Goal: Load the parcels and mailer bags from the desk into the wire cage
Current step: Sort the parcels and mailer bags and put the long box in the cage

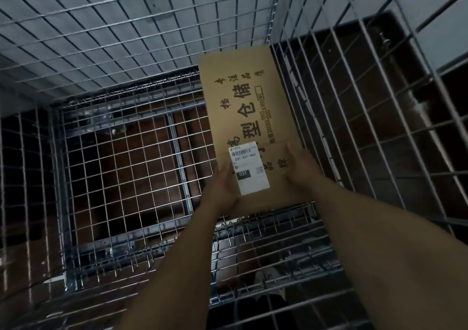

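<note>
Head view: both hands, left (222,190) and right (301,167), grip a cardboard parcel (248,106) low inside the wire cage (126,152), against its right wall. Next: release, withdraw.

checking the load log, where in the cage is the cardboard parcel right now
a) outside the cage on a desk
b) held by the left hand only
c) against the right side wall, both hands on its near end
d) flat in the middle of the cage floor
c: the cardboard parcel lies along the cage's right side wall, with the left hand and right hand both gripping its near end by the white label.
</note>
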